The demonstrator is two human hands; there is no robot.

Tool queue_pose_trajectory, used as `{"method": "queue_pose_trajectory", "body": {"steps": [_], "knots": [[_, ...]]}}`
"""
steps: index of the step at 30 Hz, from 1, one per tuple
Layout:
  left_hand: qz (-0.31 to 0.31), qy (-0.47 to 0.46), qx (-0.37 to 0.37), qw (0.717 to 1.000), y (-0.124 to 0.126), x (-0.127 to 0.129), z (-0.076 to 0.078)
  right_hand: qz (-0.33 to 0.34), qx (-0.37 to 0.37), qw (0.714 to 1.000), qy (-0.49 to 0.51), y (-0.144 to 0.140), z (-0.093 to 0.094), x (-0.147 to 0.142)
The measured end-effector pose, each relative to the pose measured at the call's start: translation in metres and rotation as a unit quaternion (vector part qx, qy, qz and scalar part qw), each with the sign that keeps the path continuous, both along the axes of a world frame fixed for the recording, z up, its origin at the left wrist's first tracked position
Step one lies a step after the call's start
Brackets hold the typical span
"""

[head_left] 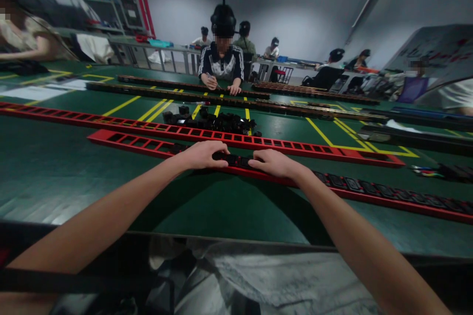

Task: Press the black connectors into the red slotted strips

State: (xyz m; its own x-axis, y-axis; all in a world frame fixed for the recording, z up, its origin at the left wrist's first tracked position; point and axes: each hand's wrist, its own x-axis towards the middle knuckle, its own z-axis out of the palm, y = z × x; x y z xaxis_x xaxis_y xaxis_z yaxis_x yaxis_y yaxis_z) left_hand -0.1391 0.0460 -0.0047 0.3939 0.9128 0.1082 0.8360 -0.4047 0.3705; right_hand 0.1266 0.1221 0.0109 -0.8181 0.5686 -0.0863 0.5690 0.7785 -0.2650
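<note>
A long red slotted frame lies across the table in front of me, with black rectangular parts sitting in its slots between my hands. My left hand bends over the frame, its thumb on the near side and fingers toward the far side, around a black part. Facing it, my right hand has curled fingers and a thumb at a neighbouring black part. The fingertips are partly hidden. To the right, more black parts fill the frame; toward its left end the slots show no black parts.
Behind lies a second long red frame. Beyond it are a pile of loose black parts and dark long strips. Cables with coloured ends lie at right. A co-worker sits opposite; others sit farther back.
</note>
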Motion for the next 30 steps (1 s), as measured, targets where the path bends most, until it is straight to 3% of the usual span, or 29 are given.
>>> {"method": "queue_pose_trajectory", "body": {"steps": [12, 16, 21, 30], "knots": [[-0.008, 0.058, -0.011, 0.998, -0.002, -0.002, 0.006, 0.008, 0.002, 1.000, -0.002, 0.000, -0.001, -0.001], [0.050, 0.083, -0.030, 0.995, 0.002, -0.021, 0.009, 0.009, 0.001, 1.000, -0.003, 0.000, 0.000, -0.001], [0.101, 0.038, -0.068, 0.992, 0.011, -0.045, 0.004, 0.018, 0.001, 1.000, 0.002, 0.000, 0.001, -0.001], [0.083, -0.116, -0.142, 0.979, 0.020, -0.057, 0.002, 0.016, 0.007, 1.000, -0.004, 0.000, 0.001, 0.000]]}}
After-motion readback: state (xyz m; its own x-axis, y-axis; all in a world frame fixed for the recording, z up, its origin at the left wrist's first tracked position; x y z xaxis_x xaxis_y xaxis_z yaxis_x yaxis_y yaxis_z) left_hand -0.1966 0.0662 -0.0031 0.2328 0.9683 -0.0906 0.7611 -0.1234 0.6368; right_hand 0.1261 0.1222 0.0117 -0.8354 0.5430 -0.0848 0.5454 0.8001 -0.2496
